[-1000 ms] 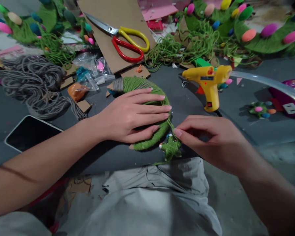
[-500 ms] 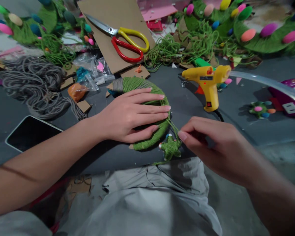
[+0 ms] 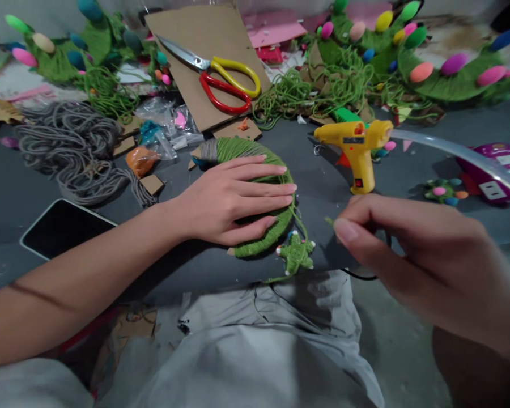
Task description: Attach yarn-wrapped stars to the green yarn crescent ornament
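Observation:
My left hand (image 3: 229,198) lies flat, fingers spread, across a crescent wrapped in green yarn (image 3: 259,246), pressing it on the dark table. Grey yarn (image 3: 208,151) binds the crescent's upper tip. To its right, my right hand (image 3: 391,243) is closed in a pinch, and a short end of green yarn (image 3: 329,221) sticks out from between thumb and finger. Below the crescent's right edge sits a small green yarn star (image 3: 296,253) with coloured tips. A green strand runs from the crescent down toward the star.
A yellow glue gun (image 3: 361,150) stands beyond my right hand. Scissors (image 3: 221,85) lie on cardboard (image 3: 174,34) at the back. Grey yarn (image 3: 63,147) is heaped at left, near a phone (image 3: 63,229). Loose green yarn (image 3: 340,85) and egg-decorated green crescents (image 3: 433,68) fill the back.
My right hand has moved right, away from the crescent and star, with the green yarn end in its pinch. The left hand stays on the crescent; the view has shifted slightly.

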Available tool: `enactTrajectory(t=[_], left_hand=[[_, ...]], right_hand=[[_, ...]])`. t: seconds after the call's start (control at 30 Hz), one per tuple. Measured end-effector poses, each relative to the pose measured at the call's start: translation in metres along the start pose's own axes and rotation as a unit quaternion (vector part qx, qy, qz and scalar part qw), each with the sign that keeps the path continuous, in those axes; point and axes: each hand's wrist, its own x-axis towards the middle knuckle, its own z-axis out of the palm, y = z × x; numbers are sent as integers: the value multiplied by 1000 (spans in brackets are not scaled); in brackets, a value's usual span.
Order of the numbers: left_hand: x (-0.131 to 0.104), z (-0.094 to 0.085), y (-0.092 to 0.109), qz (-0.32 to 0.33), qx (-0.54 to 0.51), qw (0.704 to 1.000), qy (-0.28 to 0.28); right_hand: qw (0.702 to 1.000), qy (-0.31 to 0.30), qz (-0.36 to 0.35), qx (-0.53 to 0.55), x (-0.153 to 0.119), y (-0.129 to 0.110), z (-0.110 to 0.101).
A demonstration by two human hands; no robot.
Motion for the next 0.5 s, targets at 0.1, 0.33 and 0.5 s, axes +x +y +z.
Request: enactTrajectory(t=[0.1,0.33,0.5], left_hand=[[0,3,0,-2,-7,1000,27],[-1,3,-1,-19,-21,993,114],[-2,-2,-2,-55,-3,990,129]], right_hand=[[993,97,-13,-62,26,-10,1],[953,136,0,-269,137,-27,-3],[948,125,-11,-292,185,-37,-4]])
